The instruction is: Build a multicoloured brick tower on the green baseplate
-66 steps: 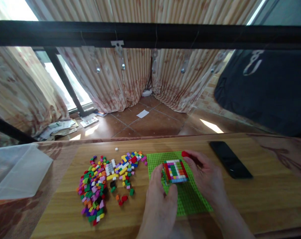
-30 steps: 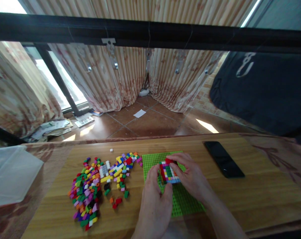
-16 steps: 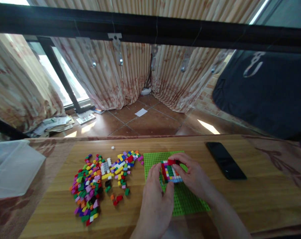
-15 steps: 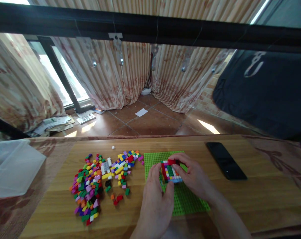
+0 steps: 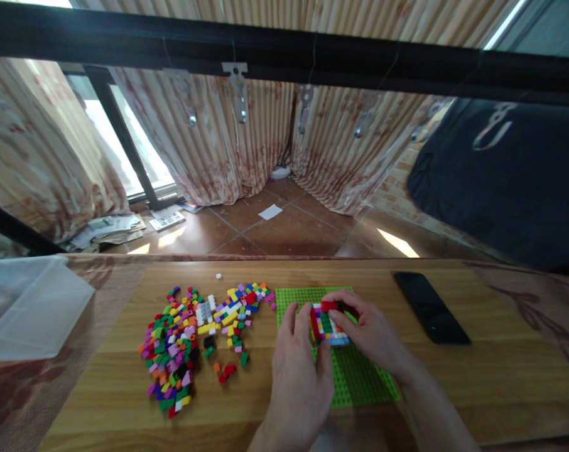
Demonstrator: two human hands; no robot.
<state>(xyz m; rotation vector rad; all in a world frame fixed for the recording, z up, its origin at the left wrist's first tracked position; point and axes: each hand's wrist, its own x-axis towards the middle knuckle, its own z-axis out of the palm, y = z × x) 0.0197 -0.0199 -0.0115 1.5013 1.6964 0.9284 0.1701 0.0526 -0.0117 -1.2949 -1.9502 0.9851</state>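
Observation:
A small square structure of many-coloured bricks (image 5: pixel 328 326) stands on a green baseplate (image 5: pixel 360 376) on the wooden table. My left hand (image 5: pixel 301 376) rests against the structure's left side with fingers spread and extended. My right hand (image 5: pixel 372 333) curls around its right side, and its fingertips pinch a red brick (image 5: pixel 329 306) at the structure's far top edge.
A heap of loose coloured bricks (image 5: pixel 190 339) lies left of the baseplate. A black phone (image 5: pixel 430 307) lies to the right. A clear plastic bag (image 5: pixel 30 307) sits at the table's left end. Beyond the far edge are curtains and a tiled floor.
My right hand brought the red brick from the baseplate's far edge onto the top of the structure. My left hand's fingers have spread more along the left side.

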